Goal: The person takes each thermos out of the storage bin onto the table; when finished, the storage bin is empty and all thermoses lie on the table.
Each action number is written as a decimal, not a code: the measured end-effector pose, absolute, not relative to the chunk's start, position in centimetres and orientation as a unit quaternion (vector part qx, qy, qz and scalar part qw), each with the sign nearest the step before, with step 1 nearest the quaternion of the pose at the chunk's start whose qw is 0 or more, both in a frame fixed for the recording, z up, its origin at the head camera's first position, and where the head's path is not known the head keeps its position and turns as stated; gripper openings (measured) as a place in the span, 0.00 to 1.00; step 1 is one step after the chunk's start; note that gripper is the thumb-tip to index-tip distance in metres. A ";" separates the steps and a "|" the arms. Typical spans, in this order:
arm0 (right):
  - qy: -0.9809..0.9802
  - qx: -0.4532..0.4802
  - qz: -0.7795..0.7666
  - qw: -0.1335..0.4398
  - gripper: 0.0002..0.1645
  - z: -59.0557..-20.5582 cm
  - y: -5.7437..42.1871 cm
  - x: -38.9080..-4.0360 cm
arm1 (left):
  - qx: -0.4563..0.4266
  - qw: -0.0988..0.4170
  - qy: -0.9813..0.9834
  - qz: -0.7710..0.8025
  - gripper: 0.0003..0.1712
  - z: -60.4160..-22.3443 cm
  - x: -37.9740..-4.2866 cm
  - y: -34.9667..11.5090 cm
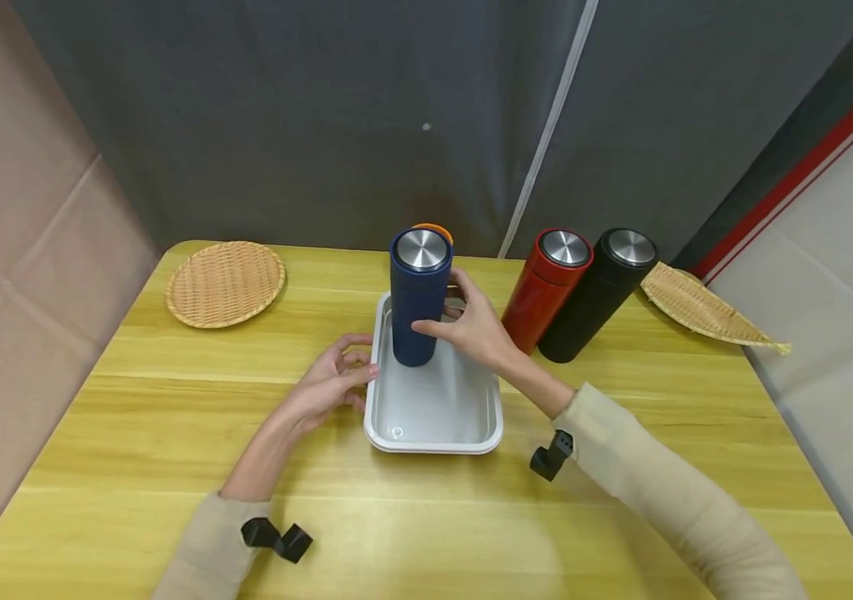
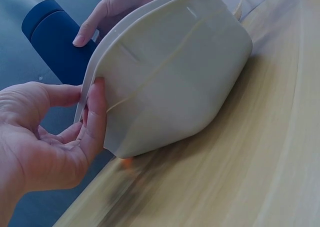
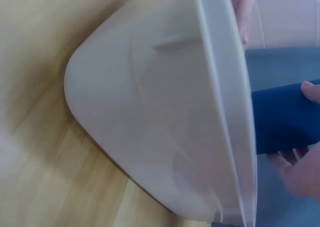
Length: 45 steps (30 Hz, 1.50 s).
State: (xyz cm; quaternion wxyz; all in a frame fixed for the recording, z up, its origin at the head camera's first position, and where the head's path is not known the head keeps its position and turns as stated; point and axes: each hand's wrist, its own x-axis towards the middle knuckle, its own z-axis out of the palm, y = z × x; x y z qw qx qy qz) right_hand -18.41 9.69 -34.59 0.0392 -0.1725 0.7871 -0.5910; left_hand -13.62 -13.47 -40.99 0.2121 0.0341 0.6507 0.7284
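Note:
A dark blue thermos bottle (image 1: 414, 312) with a silver-topped lid stands nearly upright over the back part of a white rectangular tub (image 1: 437, 408). My right hand (image 1: 477, 327) grips the bottle around its side, thumb in front. In the right wrist view the lower end of the blue bottle (image 3: 282, 119) passes behind the tub's rim (image 3: 225, 107). My left hand (image 1: 330, 379) is at the tub's left edge. From the left wrist, that hand (image 2: 55, 137) pinches the rim between thumb and fingers. Whether the bottle touches the tub's floor, I cannot tell.
To the right, a red thermos bottle (image 1: 542, 292) and a black one (image 1: 594, 296) stand side by side. Something orange (image 1: 435, 230) shows partly behind the blue bottle. Woven trays lie at the back left (image 1: 226, 284) and right (image 1: 704, 308). A grey curtain (image 1: 283, 125) hangs behind the table.

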 end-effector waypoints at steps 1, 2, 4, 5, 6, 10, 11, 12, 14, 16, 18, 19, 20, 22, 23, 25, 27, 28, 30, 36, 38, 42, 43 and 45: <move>0.785 -0.175 -0.592 0.040 0.44 -34.6 9.7 -18.3 | 0.035 0.212 0.651 0.728 0.32 -41.1 -13.5 -13.5; 0.783 -0.178 -0.594 0.041 0.44 -34.5 9.8 -18.3 | 0.032 0.211 0.651 0.729 0.32 -41.1 -13.4 -13.5; 0.781 -0.187 -0.594 0.039 0.44 -34.9 9.9 -18.4 | 0.033 0.210 0.649 0.730 0.32 -41.3 -13.3 -13.6; 0.781 -0.189 -0.594 0.041 0.44 -34.8 10.0 -18.4 | 0.031 0.210 0.648 0.731 0.32 -41.3 -13.2 -13.6; 0.780 -0.191 -0.594 0.042 0.45 -34.7 10.1 -18.3 | 0.029 0.210 0.647 0.733 0.31 -41.3 -13.2 -13.7; 0.779 -0.200 -0.592 0.038 0.47 -34.1 10.6 -17.9 | 0.028 0.209 0.644 0.736 0.31 -41.3 -13.3 -13.6; 0.778 -0.204 -0.593 0.035 0.47 -33.9 10.7 -17.8 | 0.028 0.208 0.644 0.736 0.31 -41.3 -13.3 -13.6; 0.777 -0.209 -0.593 0.031 0.46 -33.8 10.9 -17.8 | 0.029 0.208 0.643 0.737 0.31 -41.3 -13.4 -13.6; 0.775 -0.216 -0.593 0.026 0.46 -33.6 11.1 -17.7 | 0.029 0.208 0.641 0.738 0.32 -41.3 -13.4 -13.5; 0.774 -0.221 -0.594 0.019 0.46 -33.3 11.3 -17.6 | 0.029 0.209 0.640 0.739 0.32 -41.3 -13.5 -13.5; 0.773 -0.222 -0.594 0.013 0.46 -33.1 11.5 -17.6 | 0.029 0.209 0.640 0.738 0.31 -41.2 -13.5 -13.5; 0.775 -0.221 -0.592 0.009 0.46 -33.0 11.6 -17.6 | 0.028 0.209 0.641 0.738 0.31 -41.2 -13.6 -13.5; 0.777 -0.220 -0.590 0.004 0.46 -32.8 11.7 -17.5 | 0.027 0.209 0.640 0.738 0.31 -41.2 -13.6 -13.5; 0.779 -0.219 -0.588 -0.004 0.46 -32.5 12.0 -17.4 | 0.027 0.210 0.641 0.738 0.31 -41.1 -13.7 -13.5; 0.780 -0.218 -0.586 -0.007 0.45 -32.4 12.1 -17.3 | 0.025 0.210 0.641 0.738 0.31 -41.1 -13.7 -13.5; 0.782 -0.216 -0.584 -0.010 0.45 -32.2 12.5 -17.0 | 0.025 0.211 0.643 0.736 0.31 -41.1 -13.7 -13.5; 0.779 -0.215 -0.589 -0.012 0.45 -31.9 12.9 -16.6 | 0.027 0.213 0.643 0.735 0.31 -41.1 -13.8 -13.5; 0.776 -0.216 -0.593 -0.013 0.44 -31.7 13.2 -16.4 | 0.029 0.213 0.644 0.734 0.31 -41.1 -13.8 -13.5; 0.768 -0.219 -0.601 -0.018 0.44 -31.3 13.7 -15.9 | 0.031 0.214 0.644 0.733 0.31 -40.9 -13.8 -13.5; 0.766 -0.216 -0.604 -0.036 0.43 -30.2 14.9 -14.9 | 0.037 0.217 0.641 0.735 0.33 -40.7 -13.9 -13.5; 0.774 -0.208 -0.597 -0.037 0.42 -30.0 15.2 -14.6 | 0.039 0.218 0.640 0.736 0.33 -40.7 -13.9 -13.5; 0.777 -0.198 -0.595 -0.043 0.42 -29.7 15.7 -13.9 | 0.037 0.218 0.639 0.737 0.33 -40.9 -13.8 -13.6; 0.773 -0.197 -0.601 -0.046 0.42 -29.7 15.9 -13.8 | 0.039 0.217 0.639 0.737 0.33 -40.9 -13.8 -13.5; 0.767 -0.196 -0.609 -0.056 0.41 -29.5 16.2 -13.5 | 0.036 0.217 0.637 0.739 0.33 -40.9 -13.8 -13.5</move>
